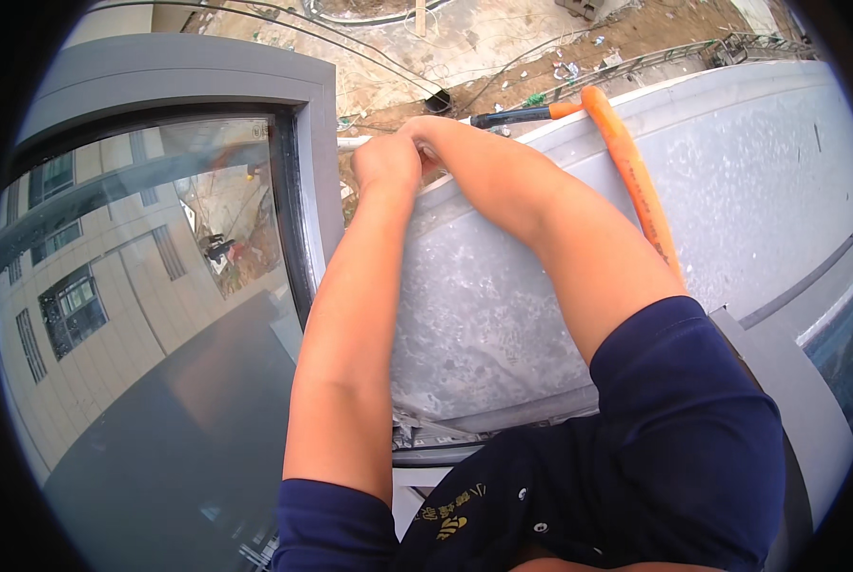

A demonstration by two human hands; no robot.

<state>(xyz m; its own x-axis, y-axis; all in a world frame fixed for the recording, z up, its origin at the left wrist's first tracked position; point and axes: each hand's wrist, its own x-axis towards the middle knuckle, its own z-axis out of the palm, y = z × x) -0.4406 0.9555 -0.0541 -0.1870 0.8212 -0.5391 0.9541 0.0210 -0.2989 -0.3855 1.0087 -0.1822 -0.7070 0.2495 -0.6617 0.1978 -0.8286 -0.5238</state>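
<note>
Both my arms stretch out over a grey-white ledge (483,315) to its far edge. My left hand (386,164) is closed in a fist at that edge, and what it holds is hidden. My right hand (433,139) bends down right beside it, touching or nearly touching, with its fingers out of sight. A white rod-like piece (353,142) shows left of my left hand. Roughly in line with it, a black rod with an orange end (512,116) emerges beyond my right wrist. I cannot tell whether these are one piece. A thick orange hose-like length (631,181) curves from there across the ledge.
A grey-framed window pane (159,286) stands close on my left, reflecting a building. Beyond the ledge, far below, lies dirt ground (503,57) with debris and cables. Dark cables (350,48) cross at the upper left. A grey frame (789,381) runs along the right.
</note>
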